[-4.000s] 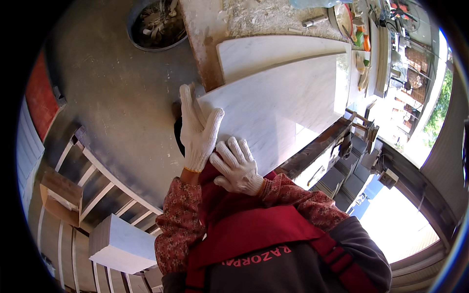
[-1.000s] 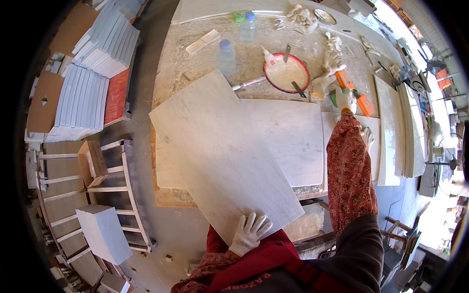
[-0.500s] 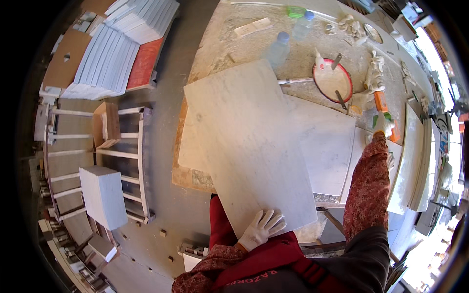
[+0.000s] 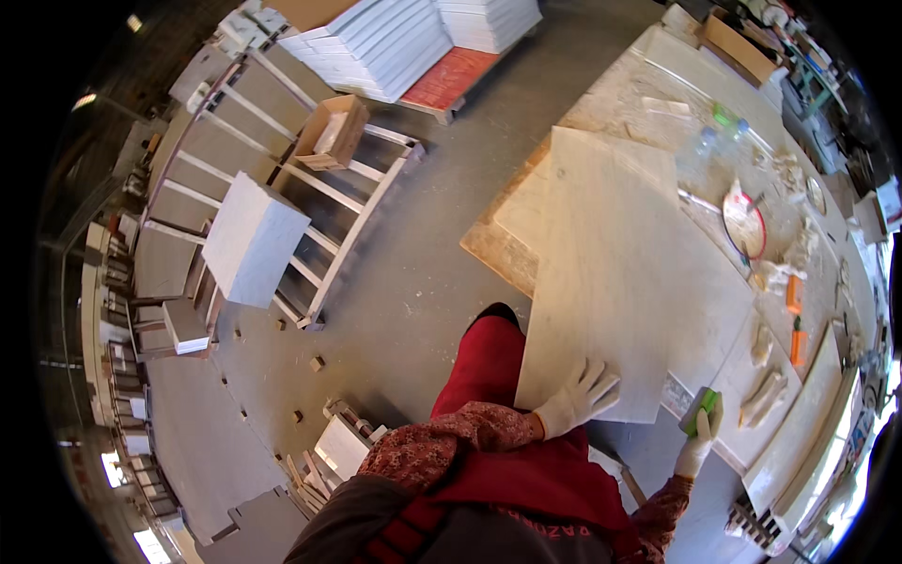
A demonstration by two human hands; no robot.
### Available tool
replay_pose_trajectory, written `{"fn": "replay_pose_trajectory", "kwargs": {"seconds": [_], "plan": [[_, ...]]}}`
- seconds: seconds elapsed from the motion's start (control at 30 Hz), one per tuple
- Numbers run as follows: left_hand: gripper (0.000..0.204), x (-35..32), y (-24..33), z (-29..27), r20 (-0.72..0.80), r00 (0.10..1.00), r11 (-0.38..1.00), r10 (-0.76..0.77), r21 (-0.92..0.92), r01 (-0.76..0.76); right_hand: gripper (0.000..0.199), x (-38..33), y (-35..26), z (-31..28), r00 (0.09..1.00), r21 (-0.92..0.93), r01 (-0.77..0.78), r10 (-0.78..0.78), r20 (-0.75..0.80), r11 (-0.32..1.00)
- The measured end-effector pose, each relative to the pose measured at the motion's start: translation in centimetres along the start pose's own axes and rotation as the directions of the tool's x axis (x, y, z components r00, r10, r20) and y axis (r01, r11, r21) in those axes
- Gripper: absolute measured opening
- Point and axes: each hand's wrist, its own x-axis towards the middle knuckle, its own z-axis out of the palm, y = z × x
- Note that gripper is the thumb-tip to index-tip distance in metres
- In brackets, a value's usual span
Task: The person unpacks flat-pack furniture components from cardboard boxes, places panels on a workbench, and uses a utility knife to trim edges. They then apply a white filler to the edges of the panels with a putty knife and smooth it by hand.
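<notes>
Left hand point(image 4: 578, 399) flat, fingers spread, on slab point(image 4: 620, 282) corner; right hand point(image 4: 697, 442) closed round green block point(image 4: 703, 411); slab likely heavy, stiff, brittle, best gripped at edges

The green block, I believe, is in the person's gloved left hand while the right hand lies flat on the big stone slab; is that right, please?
Not quite: the sides are swapped. The head view shows the green block in the gloved right hand, while the left hand lies flat on the big stone slab.
</notes>
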Motion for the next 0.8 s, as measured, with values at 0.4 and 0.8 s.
{"fn": "replay_pose_trajectory", "kwargs": {"seconds": [0.4,0.8], "plan": [[0.058,-2.5,-0.8,0.7,0.109,0.994,0.994,0.005,0.108,-0.017,0.060,-9.5,8.1,1.1,0.995,0.189,-0.102,0.100,0.022,0.977],[0.089,-0.8,-2.6,-1.7,0.273,0.962,0.999,-0.027,-0.027,0.036,0.050,-3.8,7.1,6.7,0.998,-0.042,0.038,-0.035,0.058,0.998]]}}
